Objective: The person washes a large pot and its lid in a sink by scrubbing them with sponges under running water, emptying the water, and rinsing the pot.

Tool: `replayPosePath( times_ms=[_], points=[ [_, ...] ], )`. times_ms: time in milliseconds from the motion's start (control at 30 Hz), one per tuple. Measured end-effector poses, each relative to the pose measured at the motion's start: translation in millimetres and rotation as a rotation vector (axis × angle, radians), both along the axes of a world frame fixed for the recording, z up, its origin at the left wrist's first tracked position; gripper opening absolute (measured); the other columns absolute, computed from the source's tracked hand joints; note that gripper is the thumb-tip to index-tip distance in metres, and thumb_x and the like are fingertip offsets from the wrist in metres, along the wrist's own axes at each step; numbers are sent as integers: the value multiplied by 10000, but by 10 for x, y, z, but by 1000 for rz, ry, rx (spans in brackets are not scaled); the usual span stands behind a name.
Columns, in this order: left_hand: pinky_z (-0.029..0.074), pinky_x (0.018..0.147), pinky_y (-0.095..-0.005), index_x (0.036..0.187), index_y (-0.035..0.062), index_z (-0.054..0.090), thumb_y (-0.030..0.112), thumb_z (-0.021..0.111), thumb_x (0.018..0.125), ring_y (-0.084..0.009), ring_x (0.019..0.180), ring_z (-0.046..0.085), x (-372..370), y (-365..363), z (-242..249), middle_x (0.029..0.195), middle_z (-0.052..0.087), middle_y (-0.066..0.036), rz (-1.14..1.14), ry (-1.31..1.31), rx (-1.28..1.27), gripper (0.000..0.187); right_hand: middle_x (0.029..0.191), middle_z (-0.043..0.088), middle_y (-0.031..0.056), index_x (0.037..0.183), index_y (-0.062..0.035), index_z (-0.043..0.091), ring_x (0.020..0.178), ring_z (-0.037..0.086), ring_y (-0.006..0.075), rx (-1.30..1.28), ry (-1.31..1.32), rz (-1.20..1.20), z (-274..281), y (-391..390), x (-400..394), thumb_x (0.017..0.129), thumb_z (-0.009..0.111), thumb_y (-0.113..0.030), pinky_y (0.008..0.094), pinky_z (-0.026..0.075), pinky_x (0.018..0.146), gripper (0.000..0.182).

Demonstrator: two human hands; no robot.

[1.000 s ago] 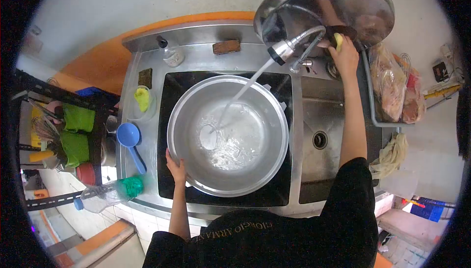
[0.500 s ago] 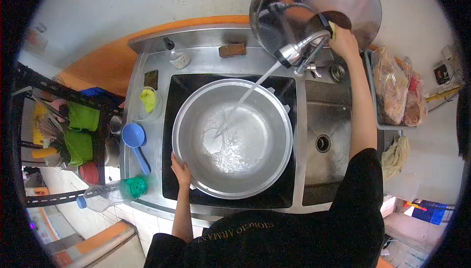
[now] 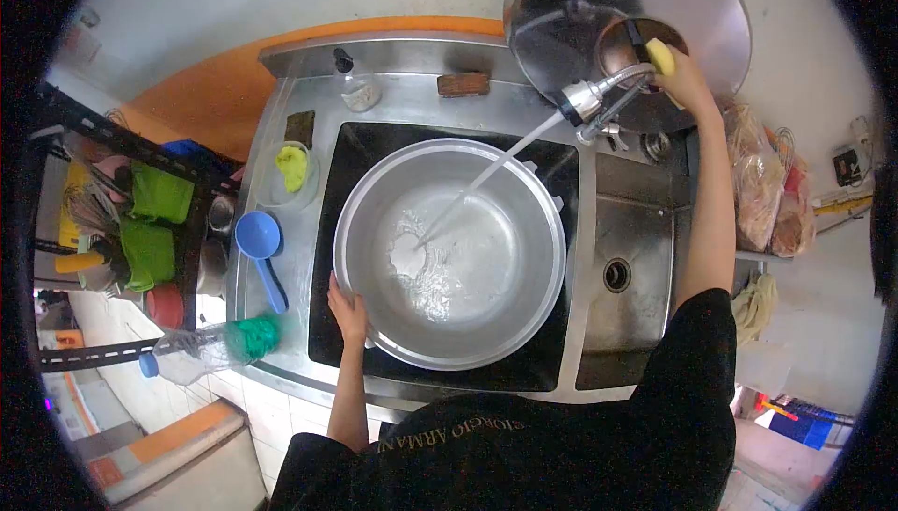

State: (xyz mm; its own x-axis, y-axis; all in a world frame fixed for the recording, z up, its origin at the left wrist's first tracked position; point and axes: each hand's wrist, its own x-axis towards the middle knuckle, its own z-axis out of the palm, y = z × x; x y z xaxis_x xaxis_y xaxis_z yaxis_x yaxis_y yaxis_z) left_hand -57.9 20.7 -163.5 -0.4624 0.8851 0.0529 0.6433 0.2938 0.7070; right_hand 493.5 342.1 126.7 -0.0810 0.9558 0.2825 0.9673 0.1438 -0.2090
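A large aluminium pot (image 3: 541, 310) sits on a black cooktop, with a shallow pool of water in its bottom. My left hand (image 3: 348, 313) grips the pot's left side near the rim. Water runs from the faucet head (image 3: 582, 102) in a slanted stream into the pot. Behind the faucet, a big round metal lid (image 3: 720, 6) leans upright against the wall. Up at the lid, my right hand (image 3: 686, 80) is closed around a yellow sponge (image 3: 660, 56), beside the lid's black handle (image 3: 638, 41). The faucet's bent neck partly covers the lid.
A sink (image 3: 631, 230) lies right of the cooktop. To the left are a blue ladle (image 3: 259, 235), a plastic bowl (image 3: 309, 188) with a yellow-green cloth, and a plastic bottle (image 3: 192, 352). A pump bottle (image 3: 359, 93) and brown block (image 3: 463, 85) stand behind. Bagged items (image 3: 758, 183) sit at right.
The view has shifted slightly. My right hand has moved a little at the lid, and more of the sponge shows. Water still runs into the pot; my left hand stays on its side.
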Motion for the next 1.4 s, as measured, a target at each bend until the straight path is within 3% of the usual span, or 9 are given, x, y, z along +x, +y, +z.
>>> replayPosePath(
  times_ms=[533,600,667,733,767,933,1067,1233,1400],
  points=[
    [271,1014,-443,1336,34,330,-6,571,747,-380,1168,378,-52,16,81,1241,413,-217,-7,20,46,638,1067,559,235,1105,-13,559,980,556,373,99,115,-88,-223,-47,88,682,731,-355,411,447,843,570],
    [273,1013,-448,1336,34,330,19,572,760,-384,1170,372,-83,2,6,1240,412,-218,-22,26,45,625,1082,553,231,1121,-19,551,979,557,366,247,-116,-179,-381,43,14,708,703,-296,423,452,840,520],
    [272,1010,-454,1330,27,333,46,578,765,-387,1173,364,-64,-10,24,1250,407,-220,-10,49,30,616,1054,581,224,1095,-24,576,1006,544,359,187,-63,-255,-470,104,-29,729,664,-230,432,453,839,429],
    [267,1011,-455,1324,21,336,57,583,765,-387,1174,359,-28,-36,73,1253,404,-221,-23,62,44,612,979,615,220,1052,-38,606,973,561,365,341,-17,-206,-542,129,-108,732,642,-190,434,458,820,356],
    [263,1012,-456,1318,14,339,69,588,765,-388,1176,353,-21,-44,114,1256,401,-222,-36,69,58,609,916,626,227,1017,-51,627,915,585,378,280,131,-341,-530,147,-164,734,637,-193,435,460,801,317],
    [240,1025,-447,1291,-26,332,75,585,772,-386,1197,325,53,-107,346,1278,367,-231,-82,134,35,586,923,624,227,1024,-54,624,876,592,397,398,251,-354,-543,38,-159,744,646,-250,439,457,781,343],
    [233,1027,-448,1282,-46,322,95,561,816,-383,1197,324,240,-113,517,1280,348,-237,1,147,120,543,848,630,207,938,-34,612,792,602,373,584,384,-334,-284,-79,-236,753,665,-364,411,451,713,382],
    [223,1044,-435,1286,-40,319,140,544,851,-366,1220,318,685,82,896,1289,341,-231,-114,17,257,522,757,614,190,811,2,581,675,573,334,827,448,-397,419,-223,-154,760,659,-449,403,434,651,460],
    [237,1043,-427,1283,-23,341,158,561,844,-350,1237,324,1423,367,1670,1300,344,-210,-301,-122,361,523,698,576,83,715,12,535,611,525,157,1145,772,-197,1286,-739,233,731,744,-378,310,435,568,442]
  ],
)
